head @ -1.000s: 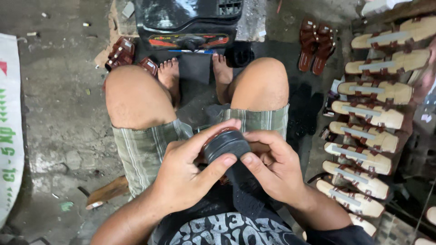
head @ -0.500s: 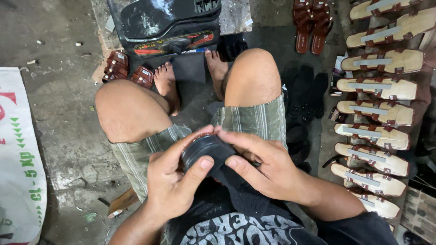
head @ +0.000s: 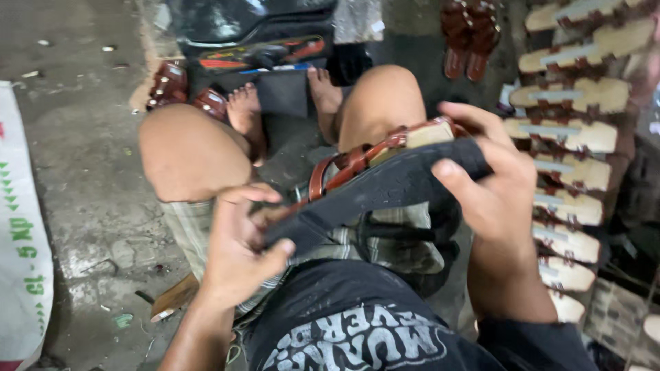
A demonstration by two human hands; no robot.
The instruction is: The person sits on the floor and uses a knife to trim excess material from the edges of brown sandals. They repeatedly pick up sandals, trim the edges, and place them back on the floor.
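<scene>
Seen from above, a seated person holds a sandal (head: 385, 175) across the lap, its black sole up and glossy brown straps beneath. Left hand (head: 237, 251) pinches one end, fingers closed; right hand (head: 491, 185) curls round the other. It looks light and bendable, best gripped at both ends. Rows of pale unfinished sandals (head: 567, 134) lie to the right.

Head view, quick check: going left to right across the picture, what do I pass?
White printed sack → left hand → black-soled sandal held in both hands → right hand → row of finished sandals.
</scene>
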